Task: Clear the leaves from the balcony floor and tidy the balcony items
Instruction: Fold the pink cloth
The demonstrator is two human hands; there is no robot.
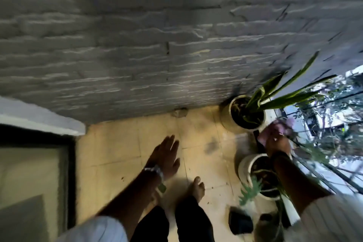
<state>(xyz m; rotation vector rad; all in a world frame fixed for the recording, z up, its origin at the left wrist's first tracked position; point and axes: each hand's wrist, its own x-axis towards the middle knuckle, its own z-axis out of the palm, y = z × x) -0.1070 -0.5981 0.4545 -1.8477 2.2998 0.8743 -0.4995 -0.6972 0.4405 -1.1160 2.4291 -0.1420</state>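
- My left hand (166, 156) hangs over the balcony floor (121, 143) with the fingers straight and spread, holding nothing; a bracelet (155, 171) sits on that wrist.
- My right hand (278, 144) is out by the railing (334, 171), fingers curled round a pinkish-purple thing (275, 129); the blur keeps me from telling what it is.
- The floor is pale yellow tile, with small dark bits of leaf litter (213, 187) scattered near my bare foot (196, 187) and toward the pots.
- A white pot (227, 116) with long green striped leaves (284, 94) stands in the corner where the grey stone wall (137, 45) meets the railing.
- A second white pot (244, 169) of dark soil stands nearer me along the railing, just under my right forearm.
- A small feathery green plant (250, 188) stands beside that second pot, and a dark object (240, 222) lies on the tiles near my right leg.
- A dark-framed doorway (68, 163) is on my left.
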